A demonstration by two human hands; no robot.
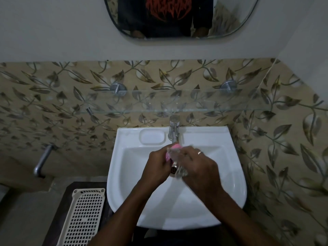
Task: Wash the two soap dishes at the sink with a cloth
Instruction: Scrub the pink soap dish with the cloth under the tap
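Right hand half hides blurred soap dish, cloth.

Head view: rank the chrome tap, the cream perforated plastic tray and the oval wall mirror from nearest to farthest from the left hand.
1. Chrome tap: just behind the left hand, at the back rim of the white sink.
2. Cream perforated plastic tray: lower left, beside the sink.
3. Oval wall mirror: top, high on the wall.

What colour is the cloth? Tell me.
The cloth is pink; the head view shows it best.
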